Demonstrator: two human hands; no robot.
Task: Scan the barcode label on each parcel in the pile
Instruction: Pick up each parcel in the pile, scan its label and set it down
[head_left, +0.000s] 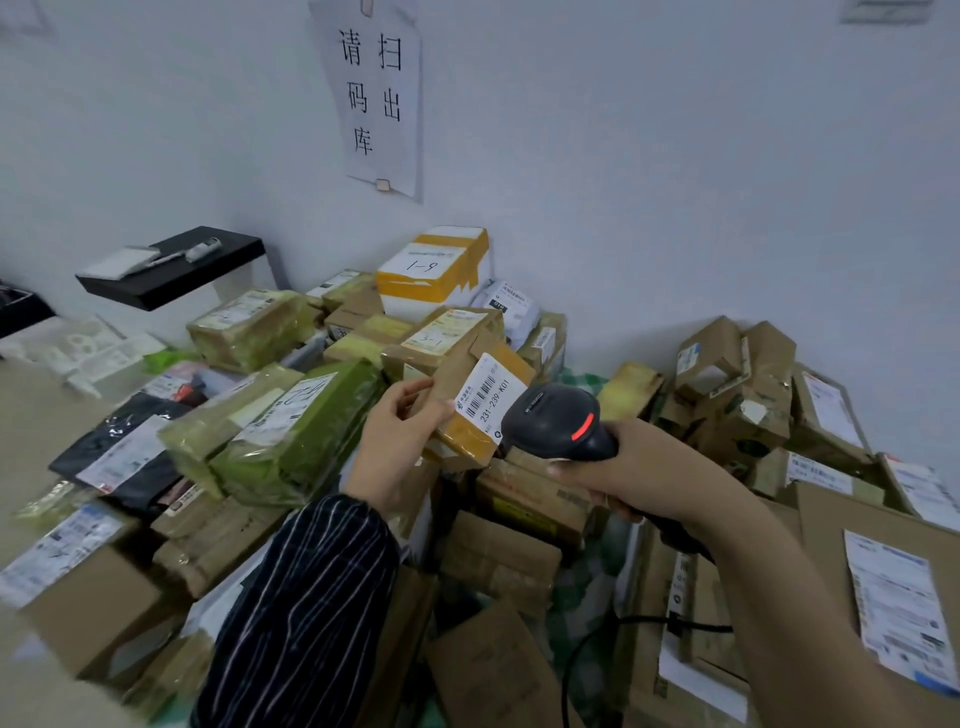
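Cardboard parcel (460, 376) labelled "231-239 K01", pinched in left grip (400, 441); right grip (639, 470) clasps black scanner (556, 421).

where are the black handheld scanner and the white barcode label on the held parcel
black handheld scanner (556, 421), head view, top of its head
white barcode label (484, 397), head view, middle of the bars

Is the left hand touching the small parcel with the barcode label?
Touching: the head view shows the left hand holding the small parcel, thumb on its front.
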